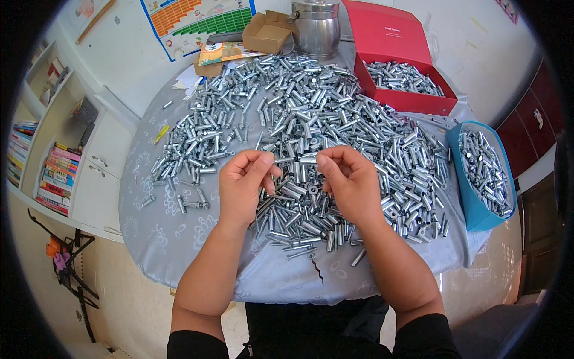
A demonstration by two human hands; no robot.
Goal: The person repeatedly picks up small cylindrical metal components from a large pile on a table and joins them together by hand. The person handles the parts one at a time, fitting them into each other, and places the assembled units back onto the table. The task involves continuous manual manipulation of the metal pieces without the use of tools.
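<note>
Above the middle of the table, my left hand (244, 182) pinches a thin metal bolt (283, 160) between thumb and fingers. Facing it, my right hand (351, 184) grips a wider metal sleeve (308, 159) the same way. The two pieces lie roughly level, with their ends close together; whether they touch I cannot tell. Below and behind both hands spreads a big heap of loose silvery sleeves and bolts (382, 137). A looser pile of metal pieces (191, 140), some looking like bolts set in sleeves, lies to the left.
At the back right stands an open red box (412, 105) filled with metal pieces. A blue container (478, 224), also full, sits at the right edge. A metal pot (315, 30), a cardboard box (268, 31) and a yellow tool (161, 134) rest on the grey cloth (155, 239).
</note>
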